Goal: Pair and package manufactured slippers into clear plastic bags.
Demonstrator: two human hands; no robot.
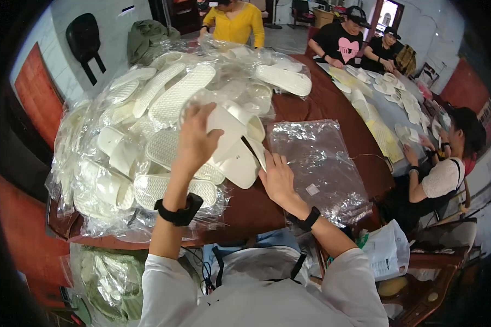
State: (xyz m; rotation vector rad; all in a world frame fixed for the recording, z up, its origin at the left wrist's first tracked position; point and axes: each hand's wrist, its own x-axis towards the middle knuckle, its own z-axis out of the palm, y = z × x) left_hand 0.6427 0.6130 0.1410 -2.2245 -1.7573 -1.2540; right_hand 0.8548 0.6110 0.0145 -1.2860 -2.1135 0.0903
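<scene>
A brown cloth-covered table [294, 111] fills the middle of a pale-walled room, its far edge largely hidden by a heap of white textured slippers in clear plastic [183, 95] spreading toward ten o'clock; the glare makes single slippers hard to count. At the centre of the view lies a smooth white slipper with a dark slit [237, 166], and whether it is one slipper or two together cannot be told. The left hand [199, 133], slightly blurred, lies over its eleven o'clock side, thumb spread from the fingers; how firmly it grips cannot be told. The right hand [278, 177] pinches the edge at four o'clock, some fingertips hidden. Toward three o'clock a flat, clear plastic bag [322, 163] lies on the cloth, reflections masking its far layer. A person in yellow [234, 27] at twelve o'clock has the head cut off by the upper border. Between seven and eight o'clock, a green sack [90, 275] sits below the table edge, partly covered by shiny plastic.
</scene>
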